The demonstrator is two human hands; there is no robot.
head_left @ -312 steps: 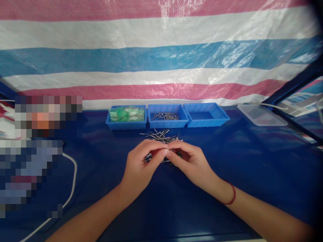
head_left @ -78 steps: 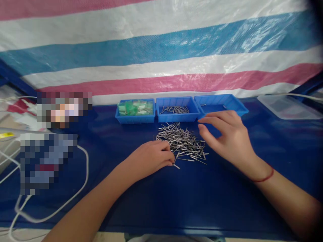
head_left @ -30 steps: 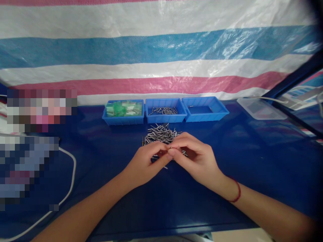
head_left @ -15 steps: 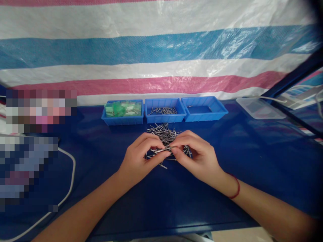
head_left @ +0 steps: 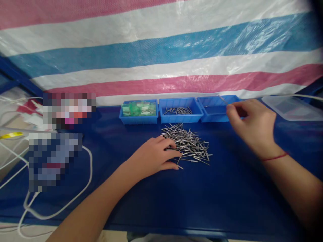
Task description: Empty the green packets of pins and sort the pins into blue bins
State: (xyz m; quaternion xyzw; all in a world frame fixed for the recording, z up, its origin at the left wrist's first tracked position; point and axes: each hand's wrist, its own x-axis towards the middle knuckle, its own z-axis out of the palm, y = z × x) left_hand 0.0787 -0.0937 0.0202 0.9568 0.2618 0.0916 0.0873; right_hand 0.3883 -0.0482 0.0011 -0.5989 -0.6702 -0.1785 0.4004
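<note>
A heap of thin metal pins (head_left: pixel 188 144) lies on the blue table (head_left: pixel 191 198). My left hand (head_left: pixel 153 156) rests at the heap's left edge, fingertips pinched on pins there. My right hand (head_left: pixel 252 124) is raised over the right blue bin (head_left: pixel 214 108), pinching a single metal pin (head_left: pixel 223 99) that slants above the bin. The middle blue bin (head_left: pixel 180 110) holds several pins. The left blue bin (head_left: pixel 138 112) holds green and white plastic pieces.
A clear plastic lid (head_left: pixel 290 108) lies at the far right. White cables (head_left: pixel 58 201) loop over the table's left side beside blurred patches. A striped pink, white and blue tarp (head_left: pixel 161 57) hangs behind the bins.
My hands have parted. The right hand has carried a pin from the heap up and right to the right bin. The left hand has dropped to the heap's left edge.
</note>
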